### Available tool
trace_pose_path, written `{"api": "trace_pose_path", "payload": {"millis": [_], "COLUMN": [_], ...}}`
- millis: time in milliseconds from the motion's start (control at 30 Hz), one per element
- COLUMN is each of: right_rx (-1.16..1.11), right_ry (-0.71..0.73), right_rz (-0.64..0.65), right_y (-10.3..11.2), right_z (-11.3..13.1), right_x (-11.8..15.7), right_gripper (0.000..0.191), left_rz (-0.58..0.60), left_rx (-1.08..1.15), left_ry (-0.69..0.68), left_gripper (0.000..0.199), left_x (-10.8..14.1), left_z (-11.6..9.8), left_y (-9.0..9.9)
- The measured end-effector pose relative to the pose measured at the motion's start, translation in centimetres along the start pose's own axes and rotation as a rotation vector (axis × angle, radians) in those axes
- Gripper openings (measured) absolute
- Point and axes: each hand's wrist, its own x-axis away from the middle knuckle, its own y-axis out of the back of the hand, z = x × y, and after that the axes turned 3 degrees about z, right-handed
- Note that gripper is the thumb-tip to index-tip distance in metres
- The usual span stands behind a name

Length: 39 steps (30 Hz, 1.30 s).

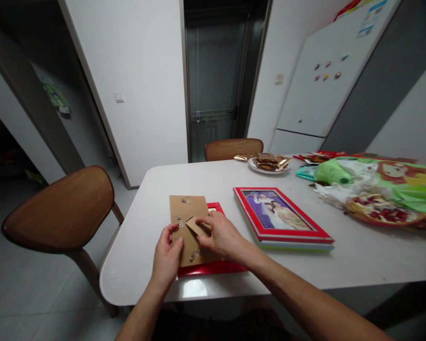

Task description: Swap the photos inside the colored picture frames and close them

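A brown picture-frame backing board (188,207) with small metal fittings lies over a red picture frame (213,269) near the table's front edge. The board sits askew, and red frame shows along its bottom and at its upper right. My left hand (167,255) grips the board's left edge, thumb and fingers on its face. My right hand (225,236) is closed, pinching a brown support flap (196,227) that tilts up from the board. Part of the flap and the board's right side are hidden by my right hand.
To the right lies a stack of picture frames (284,218), the top one red with a photo. Behind are a plate (269,170) of gold-wrapped packets, green plastic bags (362,173) and an opened pomegranate (383,210). Wooden chairs stand left (60,208) and at the far side (234,149).
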Motion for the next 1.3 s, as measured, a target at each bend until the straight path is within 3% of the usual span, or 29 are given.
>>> {"api": "trace_pose_path", "payload": {"millis": [100, 200, 333, 467, 567, 633, 700, 767, 833, 967, 1033, 1100, 1167, 1300], "right_rx": [-0.069, 0.072, 0.269, 0.278, 0.188, -0.006, -0.374, -0.802, -1.093, -1.171, -1.132, -1.08, -0.975, -0.444], "right_ry": [0.006, -0.15, -0.311, -0.361, -0.402, -0.473, -0.537, -0.545, -0.515, -0.46, -0.431, -0.412, -0.421, -0.442], "right_rz": [-0.039, -0.083, -0.01, 0.005, -0.052, -0.082, -0.057, -0.023, -0.025, -0.03, -0.02, -0.031, -0.053, -0.075], "right_y": [0.0, -0.6, -1.8, -2.7, -2.4, -1.7, -0.8, 0.1, 0.8, 1.7, 1.8, 1.7, 1.4, 0.3], "right_z": [-0.2, -2.7, -6.1, -7.0, -7.0, -6.8, -6.2, -5.3, -4.2, -2.4, -2.2, -2.6, -3.3, -5.5], "right_x": [0.4, 1.0, 1.8, 1.9, 1.5, 1.3, 1.2, 1.3, 1.3, 1.2, 1.0, 0.9, 0.8, 0.8], "right_gripper": [0.034, 0.034, 0.032, 0.038, 0.043, 0.051, 0.058, 0.064, 0.07, 0.079, 0.078, 0.076, 0.073, 0.057], "left_rz": [-0.097, -0.147, -0.201, -0.2, -0.221, -0.263, -0.294, -0.263, -0.146, 0.115, 0.16, 0.152, 0.075, -0.234], "left_rx": [0.132, 0.119, 0.04, -0.274, -0.437, -0.535, -0.69, -0.804, -0.77, -0.721, -0.73, -0.745, -0.743, -0.624], "left_ry": [0.103, 0.196, 0.294, 0.265, 0.216, 0.158, 0.037, -0.104, -0.187, -0.394, -0.502, -0.581, -0.604, -0.398], "left_gripper": [0.039, 0.042, 0.038, 0.035, 0.033, 0.033, 0.034, 0.035, 0.034, 0.05, 0.049, 0.044, 0.044, 0.037], "left_x": [-0.4, 0.0, 0.6, 0.3, -0.1, -0.2, 0.0, 0.4, 0.9, 1.8, 1.9, 1.7, 1.3, 0.6], "left_z": [-0.7, -0.3, 0.7, 1.2, 1.2, 1.2, 1.0, 0.6, 0.1, -1.4, -2.2, -2.9, -3.7, -4.4], "left_y": [2.3, 5.9, 10.1, 12.1, 12.7, 12.4, 11.0, 8.4, 4.8, -2.7, -5.0, -5.6, -4.8, -0.5]}}
